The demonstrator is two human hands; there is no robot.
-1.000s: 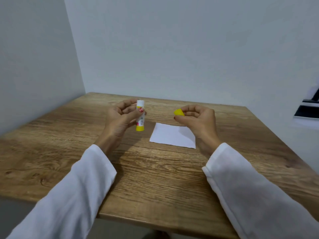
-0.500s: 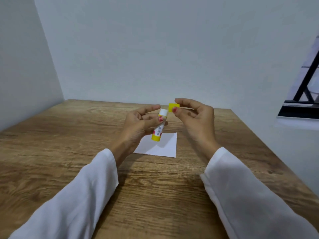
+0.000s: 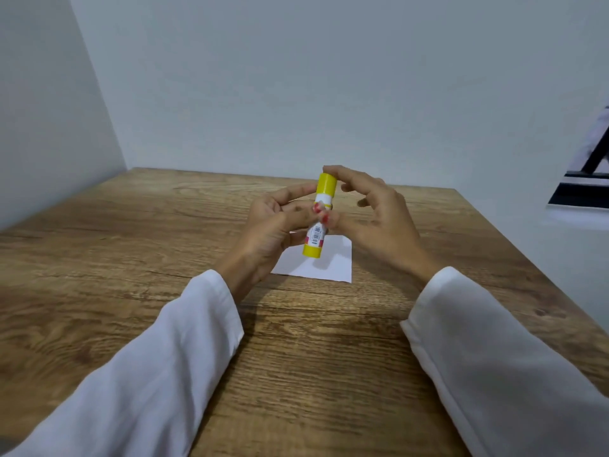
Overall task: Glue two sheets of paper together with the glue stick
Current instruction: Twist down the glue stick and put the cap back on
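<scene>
The left hand [image 3: 273, 225] is closed around the glue stick [image 3: 319, 219] and holds it almost upright in the air above the white paper [image 3: 333, 265]. The right hand [image 3: 372, 216] is half open, its fingertips [image 3: 331, 171] touching the yellow cap [image 3: 326, 185] on top. The paper lies flat on the wooden table [image 3: 131, 258], near the far middle.

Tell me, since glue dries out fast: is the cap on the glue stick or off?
On. The yellow cap sits on top of the glue stick, held in the left hand, with the right hand fingertips at it.
</scene>
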